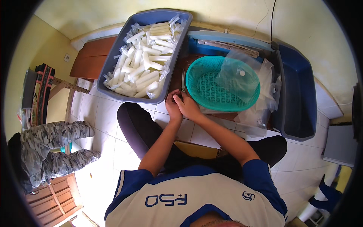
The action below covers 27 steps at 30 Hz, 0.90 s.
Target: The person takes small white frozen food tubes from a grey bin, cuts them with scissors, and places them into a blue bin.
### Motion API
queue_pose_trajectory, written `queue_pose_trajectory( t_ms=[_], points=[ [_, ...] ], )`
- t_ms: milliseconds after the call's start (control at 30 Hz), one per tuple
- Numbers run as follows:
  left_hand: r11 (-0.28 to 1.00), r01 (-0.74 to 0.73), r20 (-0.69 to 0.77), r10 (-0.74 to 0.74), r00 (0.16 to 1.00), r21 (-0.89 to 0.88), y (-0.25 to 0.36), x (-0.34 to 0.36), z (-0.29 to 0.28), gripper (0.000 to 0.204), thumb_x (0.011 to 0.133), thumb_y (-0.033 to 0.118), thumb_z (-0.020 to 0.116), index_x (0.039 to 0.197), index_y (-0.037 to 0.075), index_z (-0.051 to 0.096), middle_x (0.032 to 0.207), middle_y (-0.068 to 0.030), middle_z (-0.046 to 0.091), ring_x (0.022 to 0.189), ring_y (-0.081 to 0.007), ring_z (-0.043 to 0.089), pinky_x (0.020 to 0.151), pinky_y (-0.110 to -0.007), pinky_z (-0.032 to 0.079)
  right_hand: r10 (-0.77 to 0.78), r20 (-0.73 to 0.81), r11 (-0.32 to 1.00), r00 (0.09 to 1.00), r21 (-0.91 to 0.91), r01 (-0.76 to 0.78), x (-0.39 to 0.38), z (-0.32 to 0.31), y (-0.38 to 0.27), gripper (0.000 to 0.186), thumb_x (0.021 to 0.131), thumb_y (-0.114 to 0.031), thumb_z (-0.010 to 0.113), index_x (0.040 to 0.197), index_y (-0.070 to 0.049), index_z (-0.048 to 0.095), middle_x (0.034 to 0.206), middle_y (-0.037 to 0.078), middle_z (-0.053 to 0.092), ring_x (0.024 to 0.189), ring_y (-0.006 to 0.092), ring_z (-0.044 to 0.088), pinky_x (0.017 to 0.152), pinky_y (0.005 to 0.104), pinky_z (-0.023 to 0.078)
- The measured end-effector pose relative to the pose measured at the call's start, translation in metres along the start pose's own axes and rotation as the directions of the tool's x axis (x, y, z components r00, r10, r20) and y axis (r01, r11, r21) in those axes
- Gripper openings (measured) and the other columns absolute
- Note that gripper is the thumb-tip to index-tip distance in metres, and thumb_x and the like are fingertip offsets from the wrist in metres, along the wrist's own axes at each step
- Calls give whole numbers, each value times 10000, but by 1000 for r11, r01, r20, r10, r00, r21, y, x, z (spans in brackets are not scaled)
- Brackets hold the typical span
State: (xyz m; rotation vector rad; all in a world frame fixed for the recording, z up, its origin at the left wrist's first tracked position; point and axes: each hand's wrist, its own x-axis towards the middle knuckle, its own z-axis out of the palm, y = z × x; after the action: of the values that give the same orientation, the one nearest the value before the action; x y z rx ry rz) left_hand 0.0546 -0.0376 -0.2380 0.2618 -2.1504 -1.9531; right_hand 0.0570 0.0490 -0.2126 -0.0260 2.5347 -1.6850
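a grey tub [129,99] of white-filled plastic tubes [145,60] sits left; a dark blue tub [298,90] stands right. between them is the green basket [207,84], a clear bag [237,77] over its right end. my left grip [173,108] and right grip [187,107] press together at its near left — i cannot tell on what. a slim metal blade [183,81] lies just beyond. i'd judge this a between-steps moment — any reach calls for parting them.

Blue lettering [166,200] and 1 small emblem [248,195] mark the shirt [217,189].
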Motion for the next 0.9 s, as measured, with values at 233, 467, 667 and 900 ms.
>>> queue_pose_trajectory(
  t_ms=[233,467,667,900],
  points=[
    [919,265,124,-238,963,-292,25,-19,-17,250,878,-21,612,1128,-22,628,1053,-99,676,925,-158,636,792,-268,523,-2,-110,1000,994,-1,2,-21,5,-4,622,954,-449,523,1277,82,531,1184,348,568,1127,472,556,966,481,434],
    [934,201,151,-162,975,-296,35,-39,-34,259,936,-50,535,1191,-29,575,1251,-116,600,987,-172,646,847,-268,545,-160,-84,987,984,5,161,-44,0,-18,592,971,-399,523,1328,72,508,1424,353,372,1312,478,395,1103,471,311],
    [981,-8,180,43,983,-192,62,-58,-39,248,925,-72,541,1165,-25,581,1357,-154,546,1250,-240,527,1055,-355,437,-166,-37,982,985,88,169,-58,-11,-34,584,972,-371,527,1364,60,481,1459,314,366,1360,440,361,1131,445,280],
    [956,-52,173,106,979,-289,90,-82,-37,212,919,-108,507,1100,-19,570,1415,-181,489,1303,-267,485,1095,-380,393,-261,-77,962,962,67,266,-82,-41,-64,493,954,-244,569,1358,31,501,1457,256,402,1347,407,397,1113,424,312]
  ],
)
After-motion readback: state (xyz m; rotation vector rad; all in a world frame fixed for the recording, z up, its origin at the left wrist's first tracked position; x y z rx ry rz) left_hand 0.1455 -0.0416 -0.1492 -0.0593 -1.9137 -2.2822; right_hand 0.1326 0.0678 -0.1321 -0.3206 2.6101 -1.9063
